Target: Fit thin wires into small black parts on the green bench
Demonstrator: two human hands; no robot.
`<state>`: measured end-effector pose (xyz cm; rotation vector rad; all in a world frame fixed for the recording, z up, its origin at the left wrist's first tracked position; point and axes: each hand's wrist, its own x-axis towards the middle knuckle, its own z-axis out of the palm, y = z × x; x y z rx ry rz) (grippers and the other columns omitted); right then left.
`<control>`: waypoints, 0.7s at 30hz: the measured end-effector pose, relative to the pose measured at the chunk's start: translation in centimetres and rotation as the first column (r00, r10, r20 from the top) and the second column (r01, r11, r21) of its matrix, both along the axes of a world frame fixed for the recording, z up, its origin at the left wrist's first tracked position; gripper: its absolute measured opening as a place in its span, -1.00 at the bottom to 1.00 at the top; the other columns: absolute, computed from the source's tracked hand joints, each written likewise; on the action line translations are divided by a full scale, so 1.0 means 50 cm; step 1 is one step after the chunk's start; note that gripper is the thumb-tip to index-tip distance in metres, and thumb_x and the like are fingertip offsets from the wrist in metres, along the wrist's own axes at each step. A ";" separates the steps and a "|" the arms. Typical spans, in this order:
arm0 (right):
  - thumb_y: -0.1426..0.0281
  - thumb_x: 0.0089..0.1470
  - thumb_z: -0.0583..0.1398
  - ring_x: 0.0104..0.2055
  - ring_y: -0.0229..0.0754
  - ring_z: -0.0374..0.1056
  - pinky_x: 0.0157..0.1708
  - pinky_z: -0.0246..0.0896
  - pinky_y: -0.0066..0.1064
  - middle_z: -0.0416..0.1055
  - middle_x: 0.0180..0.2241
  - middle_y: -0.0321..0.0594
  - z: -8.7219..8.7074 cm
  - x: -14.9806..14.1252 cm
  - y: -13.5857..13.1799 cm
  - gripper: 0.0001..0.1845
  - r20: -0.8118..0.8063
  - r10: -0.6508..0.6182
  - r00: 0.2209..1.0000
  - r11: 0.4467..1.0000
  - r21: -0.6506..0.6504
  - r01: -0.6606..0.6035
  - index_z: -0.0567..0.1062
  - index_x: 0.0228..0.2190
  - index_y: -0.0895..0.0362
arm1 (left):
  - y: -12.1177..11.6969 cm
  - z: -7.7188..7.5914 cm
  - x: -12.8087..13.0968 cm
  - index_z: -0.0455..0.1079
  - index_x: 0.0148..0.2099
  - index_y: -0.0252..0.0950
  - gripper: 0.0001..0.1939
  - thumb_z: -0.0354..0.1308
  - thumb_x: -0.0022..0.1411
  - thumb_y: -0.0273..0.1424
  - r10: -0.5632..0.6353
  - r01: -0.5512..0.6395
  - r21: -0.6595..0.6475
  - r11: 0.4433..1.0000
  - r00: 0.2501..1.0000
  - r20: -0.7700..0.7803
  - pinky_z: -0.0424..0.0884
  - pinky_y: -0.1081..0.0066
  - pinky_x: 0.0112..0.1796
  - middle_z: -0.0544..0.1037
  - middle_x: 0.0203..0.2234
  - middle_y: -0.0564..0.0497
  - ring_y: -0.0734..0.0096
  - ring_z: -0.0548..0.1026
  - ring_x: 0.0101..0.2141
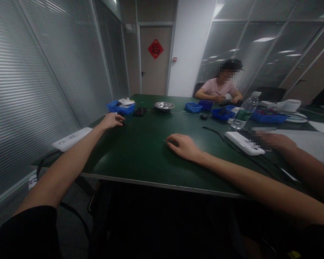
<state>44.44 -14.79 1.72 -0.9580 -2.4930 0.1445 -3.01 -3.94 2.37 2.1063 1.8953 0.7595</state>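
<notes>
My left hand (113,121) reaches over the far left of the green table (140,151), just in front of a blue basket (120,107). Its fingers are spread and bent slightly downward, and I see nothing held in them. Near the middle of the table, my right hand (184,145) rests with its fingers curled. A thin pointed tip pokes out past its fingertips, with something dark behind it; the palm hides the rest. A black phone (140,112) lies right of the basket, beside a shiny metal bowl (164,106).
White power strips (72,139) (244,143) lie left and right, with black cables. A water bottle (245,111) stands at right, near blue trays (268,116). Another person's hand (277,142) holds a dark, blurred-out object. A person in pink (221,88) sits across.
</notes>
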 end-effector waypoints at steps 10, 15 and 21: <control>0.28 0.32 0.18 -0.20 -0.14 0.43 -0.19 0.25 -0.34 0.52 -0.16 -0.17 0.001 -0.001 -0.004 -0.78 0.007 -0.005 1.000 1.000 0.007 0.005 0.54 -0.06 0.06 | -0.004 0.004 0.001 0.70 -0.08 -0.19 -0.67 0.41 0.05 -0.37 -0.028 0.031 0.028 0.999 0.996 -0.084 0.43 0.25 -0.03 0.70 -0.14 -0.11 0.08 0.62 -0.10; 0.29 0.32 0.18 -0.21 -0.15 0.43 -0.20 0.25 -0.36 0.52 -0.18 -0.17 0.006 0.000 -0.007 -0.79 0.007 -0.001 1.000 1.000 -0.005 0.001 0.54 -0.07 0.07 | -0.001 -0.001 0.004 0.70 -0.07 -0.16 -0.67 0.40 0.06 -0.38 -0.052 0.058 0.058 0.997 0.993 -0.105 0.43 0.27 -0.01 0.70 -0.14 -0.08 0.12 0.61 -0.10; 0.29 0.31 0.18 -0.20 -0.15 0.43 -0.20 0.24 -0.36 0.53 -0.15 -0.17 0.007 0.001 -0.005 -0.77 0.025 -0.005 1.000 1.000 -0.013 0.005 0.53 -0.05 0.07 | 0.005 -0.001 -0.003 0.70 -0.09 -0.16 -0.70 0.37 0.09 -0.34 -0.061 0.075 0.067 0.995 0.981 -0.184 0.41 0.25 0.02 0.68 -0.10 -0.07 0.11 0.60 -0.09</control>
